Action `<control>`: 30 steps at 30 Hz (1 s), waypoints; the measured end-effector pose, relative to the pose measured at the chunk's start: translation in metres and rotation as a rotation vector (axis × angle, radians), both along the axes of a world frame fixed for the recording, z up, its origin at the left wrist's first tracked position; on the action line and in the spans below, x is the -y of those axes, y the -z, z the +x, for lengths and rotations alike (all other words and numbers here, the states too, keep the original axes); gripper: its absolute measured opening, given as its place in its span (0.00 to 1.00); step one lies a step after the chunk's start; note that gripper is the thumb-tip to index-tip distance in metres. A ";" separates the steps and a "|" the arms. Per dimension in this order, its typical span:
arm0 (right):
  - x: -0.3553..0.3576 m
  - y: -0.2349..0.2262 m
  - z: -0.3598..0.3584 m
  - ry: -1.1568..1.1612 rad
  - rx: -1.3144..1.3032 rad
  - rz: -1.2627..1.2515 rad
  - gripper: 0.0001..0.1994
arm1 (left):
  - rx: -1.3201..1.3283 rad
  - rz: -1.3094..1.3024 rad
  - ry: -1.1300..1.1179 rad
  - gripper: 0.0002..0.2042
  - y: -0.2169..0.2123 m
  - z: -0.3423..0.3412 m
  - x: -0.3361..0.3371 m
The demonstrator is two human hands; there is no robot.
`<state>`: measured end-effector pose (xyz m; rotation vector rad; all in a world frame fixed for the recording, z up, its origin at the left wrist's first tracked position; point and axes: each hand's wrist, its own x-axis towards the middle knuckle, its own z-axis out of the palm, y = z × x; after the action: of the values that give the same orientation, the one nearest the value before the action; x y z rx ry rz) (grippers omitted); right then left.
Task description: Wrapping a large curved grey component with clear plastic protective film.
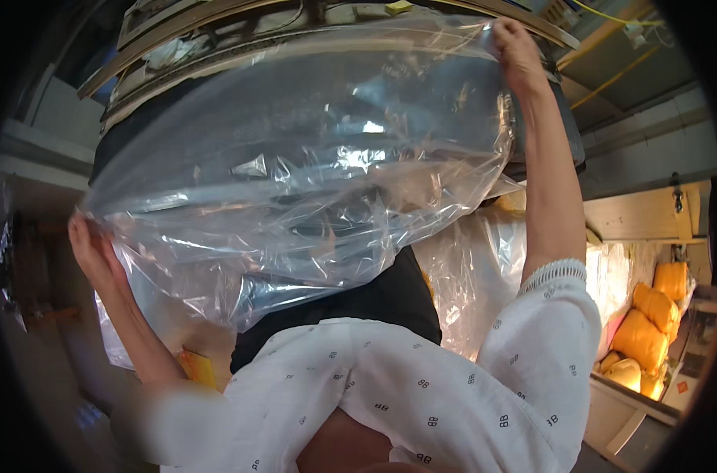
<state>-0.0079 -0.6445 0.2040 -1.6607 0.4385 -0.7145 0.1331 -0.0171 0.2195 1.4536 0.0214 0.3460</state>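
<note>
A wide sheet of clear plastic film, wrinkled and shiny, stretches across the view in front of me. My right hand is closed in a fist on its far right corner, with that arm reaching well forward. Lower down, at the left, my left hand pinches the opposite edge of the film, its fingertips partly hidden by the plastic. Through the film shows a dark, flat machine bed. The near part of the film hangs in loose folds just ahead of my lap.
Long rails run along the back of the machine. More clear plastic hangs below on the right. Orange-yellow bundles are stacked at the far right, near a wooden board. A yellow item lies beside my left forearm.
</note>
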 end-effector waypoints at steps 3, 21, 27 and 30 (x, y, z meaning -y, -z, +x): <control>-0.002 0.020 0.016 0.553 0.026 -0.400 0.10 | 0.098 0.280 -0.084 0.10 0.006 0.078 -0.005; 0.016 0.062 0.026 0.784 -0.233 -0.658 0.15 | 0.156 0.687 -0.073 0.15 0.070 0.228 0.110; 0.024 0.061 0.026 0.750 -0.133 -0.479 0.18 | -0.067 0.103 0.231 0.12 0.071 0.231 0.084; 0.026 0.060 0.024 0.790 -0.134 -0.487 0.17 | -0.114 0.070 0.219 0.13 0.068 0.224 0.082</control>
<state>0.0163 -0.6705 0.1440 -1.9932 1.1180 -1.3723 0.3575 -0.0989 0.1516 1.5274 -0.0584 0.0857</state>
